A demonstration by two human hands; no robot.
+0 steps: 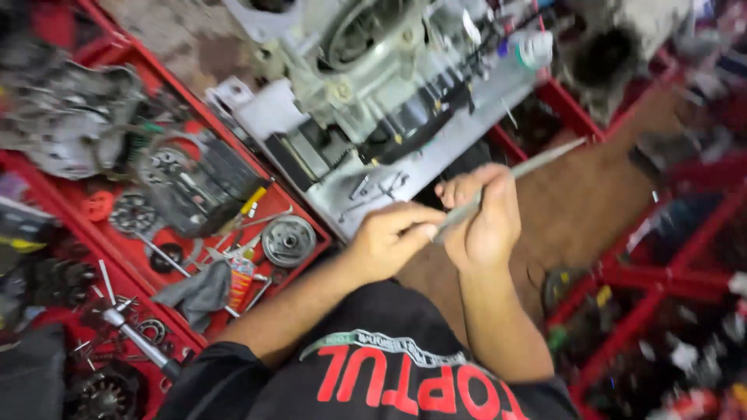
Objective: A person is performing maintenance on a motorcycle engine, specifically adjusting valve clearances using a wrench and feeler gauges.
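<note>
A long, thin grey metal rod runs slantwise across the middle of the view, its far end pointing up and to the right over the brown floor, its near end lying between the two hands. It looks straight, smooth and pale, much like a slim file or shaft; blur hides any finer detail. The right hand is curled around the rod's lower part, fingers wrapped over it. The left hand is closed beside it, its fingertips pinching the rod's near end, so both hands touch each other around the rod.

To the left, a red tray holds a round grey metal disc, a toothed gear, dark engine parts, a grey rag and a yellow-handled tool. A lower red tray carries a shaft with a socket end and small loose fittings. Above the hands, a pale grey engine block sits on a flat grey bench, with several small bolts scattered near its edge.
</note>
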